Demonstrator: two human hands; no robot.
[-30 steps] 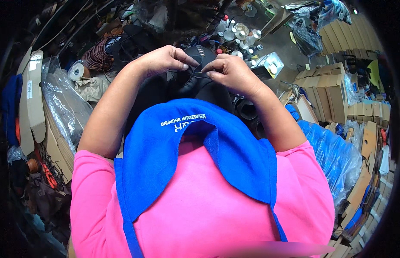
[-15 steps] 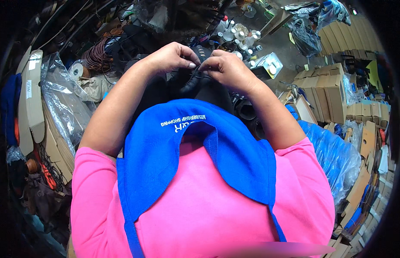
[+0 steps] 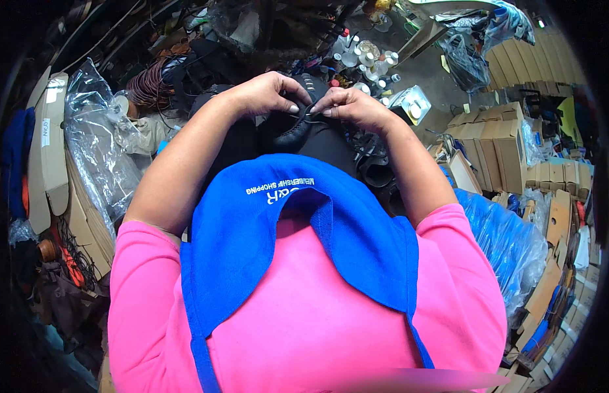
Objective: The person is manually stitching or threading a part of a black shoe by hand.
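Observation:
A black shoe (image 3: 286, 136) rests on my lap between my knees, with pale marks across its upper at the far end. My left hand (image 3: 270, 95) comes over it from the left, thumb and fingers closed at the shoe's edge. From the right, my right hand (image 3: 354, 109) pinches a thin dark strand (image 3: 315, 120) close to the left fingertips. The two hands nearly meet above the shoe. What lies right between the fingertips is too small and dark to make out fully.
White bottles and jars (image 3: 366, 56) stand on the floor ahead, beside a rectangular tin (image 3: 410, 103). Cardboard boxes (image 3: 491, 141) and a blue plastic-wrapped bundle (image 3: 494, 229) lie to the right. Clear plastic sheeting (image 3: 98, 137), cardboard (image 3: 52, 150) and a coil of brown cord (image 3: 150, 85) are at left.
My hands have shifted slightly; the right has moved a little away and down, its fingers more drawn together. The shoe has turned slightly, showing more of its rounded near end.

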